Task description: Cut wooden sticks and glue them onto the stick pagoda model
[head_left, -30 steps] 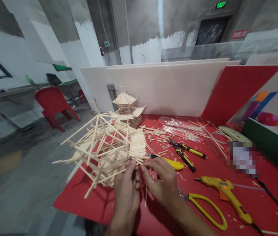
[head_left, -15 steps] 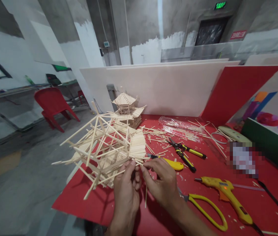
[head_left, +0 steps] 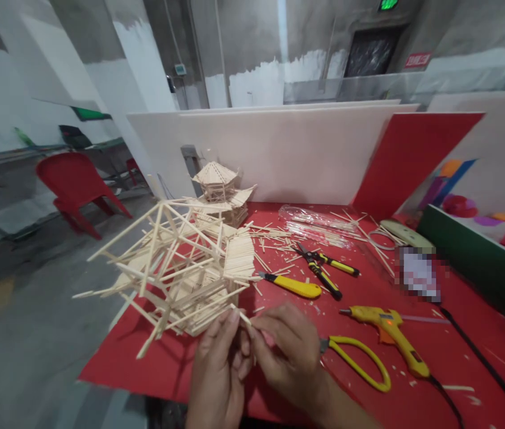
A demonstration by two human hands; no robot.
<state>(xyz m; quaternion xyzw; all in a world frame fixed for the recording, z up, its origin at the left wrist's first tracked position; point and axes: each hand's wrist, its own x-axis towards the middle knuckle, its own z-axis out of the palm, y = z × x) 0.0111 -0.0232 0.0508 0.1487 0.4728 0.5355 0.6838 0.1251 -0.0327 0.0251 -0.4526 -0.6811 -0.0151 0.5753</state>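
A short, pale wooden stick [head_left: 241,316] spans the fingertips of both hands, just in front of a stick-built model. My left hand [head_left: 217,357] pinches one end between thumb and fingers, and my right hand [head_left: 288,348] grips the other end. Left of and behind the hands stands the model frame [head_left: 176,274], an open lattice of wooden sticks with a slatted roof panel [head_left: 239,255] on its right side. Further back is a smaller tiered pagoda [head_left: 217,185] of the same sticks. The undersides of my fingers are partly hidden.
A yellow utility knife [head_left: 295,286], black-yellow pliers [head_left: 321,274], a yellow-handled cutter [head_left: 364,360] and a glue gun [head_left: 390,333] lie right of the hands on the red tabletop [head_left: 306,381]. Loose sticks [head_left: 274,235] and bagged sticks [head_left: 319,226] lie behind. White boards [head_left: 288,155] stand at the back.
Both hands have drawn back from the model's lower roof edge, and the short stick between them now shows more plainly. The utility knife is less covered. The view has shifted slightly.
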